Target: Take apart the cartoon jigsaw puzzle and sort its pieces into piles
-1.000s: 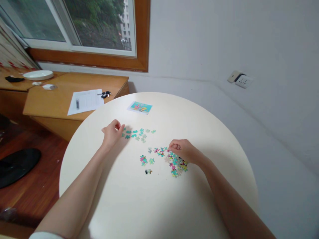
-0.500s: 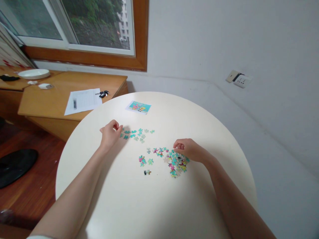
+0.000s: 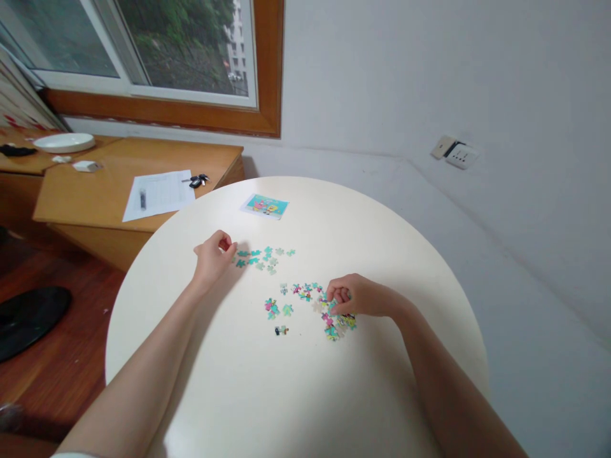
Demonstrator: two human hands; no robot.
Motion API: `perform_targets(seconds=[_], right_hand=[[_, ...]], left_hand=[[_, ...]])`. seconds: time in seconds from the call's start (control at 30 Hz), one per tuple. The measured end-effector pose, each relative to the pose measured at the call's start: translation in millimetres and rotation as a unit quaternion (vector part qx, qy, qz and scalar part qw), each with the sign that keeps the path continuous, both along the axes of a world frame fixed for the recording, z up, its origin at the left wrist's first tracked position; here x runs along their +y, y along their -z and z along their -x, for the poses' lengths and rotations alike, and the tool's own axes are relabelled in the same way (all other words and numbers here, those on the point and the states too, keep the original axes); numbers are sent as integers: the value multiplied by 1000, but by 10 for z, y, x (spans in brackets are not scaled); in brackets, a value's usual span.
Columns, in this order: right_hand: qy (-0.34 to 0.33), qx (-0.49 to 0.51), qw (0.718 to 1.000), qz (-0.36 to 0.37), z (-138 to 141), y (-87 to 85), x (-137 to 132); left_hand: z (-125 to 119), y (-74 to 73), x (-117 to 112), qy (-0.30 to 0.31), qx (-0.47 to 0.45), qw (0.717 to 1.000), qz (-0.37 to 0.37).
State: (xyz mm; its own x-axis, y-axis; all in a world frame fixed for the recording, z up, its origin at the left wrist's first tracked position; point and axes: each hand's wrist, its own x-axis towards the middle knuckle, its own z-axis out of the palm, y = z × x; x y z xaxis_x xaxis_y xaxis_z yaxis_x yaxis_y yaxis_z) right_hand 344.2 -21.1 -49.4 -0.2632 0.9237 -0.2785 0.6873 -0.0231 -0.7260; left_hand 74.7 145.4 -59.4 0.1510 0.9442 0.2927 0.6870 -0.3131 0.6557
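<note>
1. 2 bare forearms reach forward from the lower edge of the view, well apart and slanting inward.
2. The left arm [image 3: 153, 343] runs up and to the right, ending farther forward than the right arm [image 3: 449, 362], which angles up and to the left.
3. The left wrist [image 3: 198, 284] lies nearly in line with its forearm; the right wrist [image 3: 401, 306] bends inward.
4. The left grip [image 3: 210, 257] has its fingers curled, thumb and index tips close together; whether they touch is unclear.
5. The right grip [image 3: 365, 294] points left, fingers curled toward the palm, thumb extended below them.
</note>
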Motion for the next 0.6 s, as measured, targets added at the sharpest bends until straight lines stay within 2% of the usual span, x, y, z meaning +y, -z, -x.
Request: perform_targets(seconds=[0.27, 0.6], right_hand=[[-30, -9, 999, 23, 4, -76, 8], [29, 13, 999, 14, -22, -19, 30]], left_hand=[[-15, 9, -23, 9, -9, 1000, 5], [-15, 9, -27, 20, -16, 1000, 8]])
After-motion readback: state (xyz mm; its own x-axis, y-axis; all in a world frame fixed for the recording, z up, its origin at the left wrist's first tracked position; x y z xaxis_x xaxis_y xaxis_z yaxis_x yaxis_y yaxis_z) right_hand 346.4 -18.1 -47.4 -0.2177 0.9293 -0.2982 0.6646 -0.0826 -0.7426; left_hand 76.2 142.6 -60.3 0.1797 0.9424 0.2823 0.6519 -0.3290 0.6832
